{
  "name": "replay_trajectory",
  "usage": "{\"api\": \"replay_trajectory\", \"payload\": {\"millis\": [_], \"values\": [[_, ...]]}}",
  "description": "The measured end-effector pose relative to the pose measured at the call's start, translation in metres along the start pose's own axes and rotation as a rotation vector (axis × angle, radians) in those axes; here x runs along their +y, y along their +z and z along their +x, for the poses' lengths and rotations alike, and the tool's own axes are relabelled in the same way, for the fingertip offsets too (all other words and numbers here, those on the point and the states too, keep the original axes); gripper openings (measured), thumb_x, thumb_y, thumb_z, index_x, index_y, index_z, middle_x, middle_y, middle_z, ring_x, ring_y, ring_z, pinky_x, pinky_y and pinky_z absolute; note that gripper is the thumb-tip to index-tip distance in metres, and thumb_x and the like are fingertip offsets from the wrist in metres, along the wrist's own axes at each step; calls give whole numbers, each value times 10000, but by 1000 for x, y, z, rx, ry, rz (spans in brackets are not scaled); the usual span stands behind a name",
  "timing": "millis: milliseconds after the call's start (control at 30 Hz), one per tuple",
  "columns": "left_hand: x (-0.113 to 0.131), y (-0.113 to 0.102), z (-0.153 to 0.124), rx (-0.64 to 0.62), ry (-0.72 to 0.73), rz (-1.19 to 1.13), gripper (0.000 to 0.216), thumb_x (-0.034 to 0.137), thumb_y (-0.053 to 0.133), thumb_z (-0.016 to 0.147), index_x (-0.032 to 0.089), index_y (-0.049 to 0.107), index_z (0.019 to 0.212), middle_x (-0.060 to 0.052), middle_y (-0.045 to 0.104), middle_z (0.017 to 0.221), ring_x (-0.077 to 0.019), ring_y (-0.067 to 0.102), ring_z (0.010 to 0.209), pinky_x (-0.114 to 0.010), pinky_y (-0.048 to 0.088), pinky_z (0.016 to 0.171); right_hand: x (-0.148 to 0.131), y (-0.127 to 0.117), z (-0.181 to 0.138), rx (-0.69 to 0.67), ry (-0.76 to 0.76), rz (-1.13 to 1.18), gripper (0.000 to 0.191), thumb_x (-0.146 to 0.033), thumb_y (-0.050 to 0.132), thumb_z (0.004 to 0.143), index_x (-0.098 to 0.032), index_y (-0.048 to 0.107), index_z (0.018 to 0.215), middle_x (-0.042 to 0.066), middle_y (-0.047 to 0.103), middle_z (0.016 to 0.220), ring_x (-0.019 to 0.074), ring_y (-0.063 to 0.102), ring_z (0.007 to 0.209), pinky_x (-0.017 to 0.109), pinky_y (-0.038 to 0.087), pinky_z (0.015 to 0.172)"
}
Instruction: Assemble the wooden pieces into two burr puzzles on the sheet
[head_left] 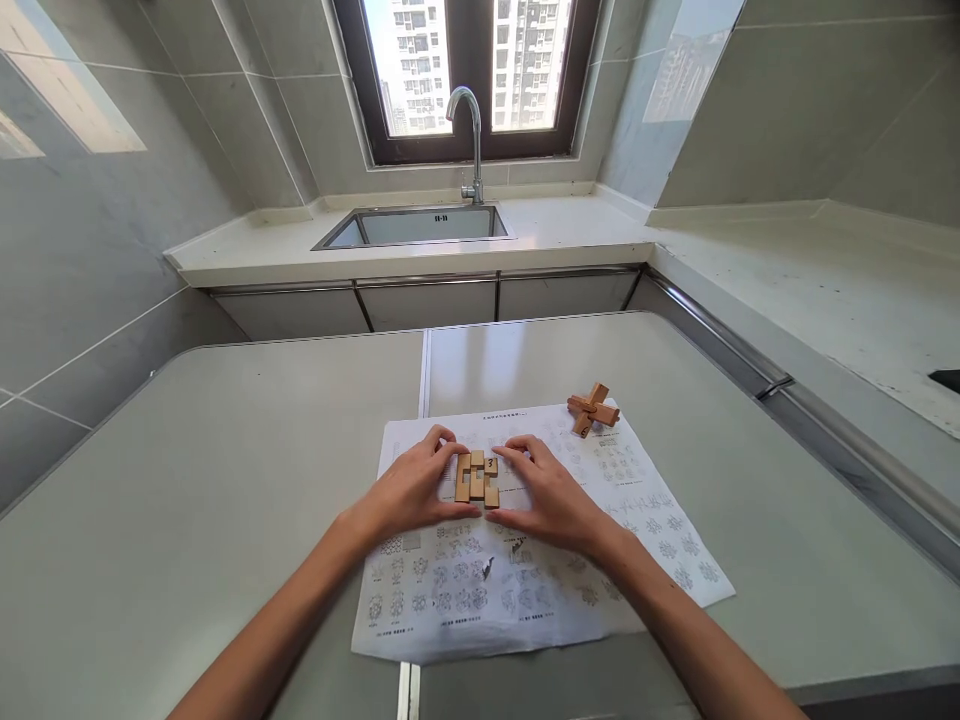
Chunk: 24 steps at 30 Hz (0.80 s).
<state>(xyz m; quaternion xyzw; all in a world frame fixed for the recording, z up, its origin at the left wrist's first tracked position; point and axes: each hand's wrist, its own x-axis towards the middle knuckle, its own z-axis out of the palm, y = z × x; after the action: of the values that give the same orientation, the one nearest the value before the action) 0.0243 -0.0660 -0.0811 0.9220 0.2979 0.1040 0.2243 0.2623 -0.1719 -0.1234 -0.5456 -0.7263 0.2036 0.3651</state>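
Several notched wooden puzzle pieces [477, 482] lie side by side on a printed paper sheet [547, 625]; the one at the right bears a "3". My left hand [420, 480] grips the group from the left, fingers at its far end and thumb along its near edge. From the right, my right hand [551, 495] pinches the numbered piece, index fingertip at its far end and thumb at its near end. An assembled wooden burr puzzle [593, 410], marked "6", rests at the sheet's far right corner, apart from both hands.
The sheet lies on a pale table [262, 480] with a seam down its middle. Behind the table are a counter [577, 222], a sink [420, 226] and a tall faucet [475, 140] under a window. Another counter [840, 290] runs along the right.
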Motion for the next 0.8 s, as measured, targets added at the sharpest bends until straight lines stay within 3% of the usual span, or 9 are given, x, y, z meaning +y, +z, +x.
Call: {"api": "replay_trajectory", "payload": {"millis": [100,267,433,600,800], "values": [[-5,-4,-5,26,-28,-94,662,566,871,749,259,635,1285,-86,571,1257,-242,666,966,-385,588,854,1,3,2,18,-5,16,630,-315,846,811,-280,574,1378,136,568,1330,346,599,1247,550,553,1055],[-1,-8,-13,27,-112,-394,687,559,859,788,255,585,1340,26,550,862,-152,537,730,-277,508,668,-7,-2,7,96,43,185,527,-268,808,799,-254,576,1272,106,619,1283,288,637,1142,445,567,981],[14,-1,-18,44,-36,-590,719,461,870,817,256,509,1404,29,621,828,-140,574,712,-290,528,728,-22,-4,9,199,94,369,515,-230,801,761,-260,554,1212,82,677,1227,229,627,953,402,545,896],[25,16,-21,136,43,-511,676,326,845,854,316,466,1414,32,670,920,-106,583,680,-243,506,666,-27,2,5,175,107,476,452,-326,842,789,-254,550,1127,71,683,1116,213,607,885,397,530,861],[26,36,-27,338,112,-291,640,260,825,844,298,464,1371,62,654,856,-85,552,616,-205,492,619,-31,10,-1,128,132,331,516,-429,874,742,-254,533,1088,-14,613,844,190,584,752,331,493,703]]}}
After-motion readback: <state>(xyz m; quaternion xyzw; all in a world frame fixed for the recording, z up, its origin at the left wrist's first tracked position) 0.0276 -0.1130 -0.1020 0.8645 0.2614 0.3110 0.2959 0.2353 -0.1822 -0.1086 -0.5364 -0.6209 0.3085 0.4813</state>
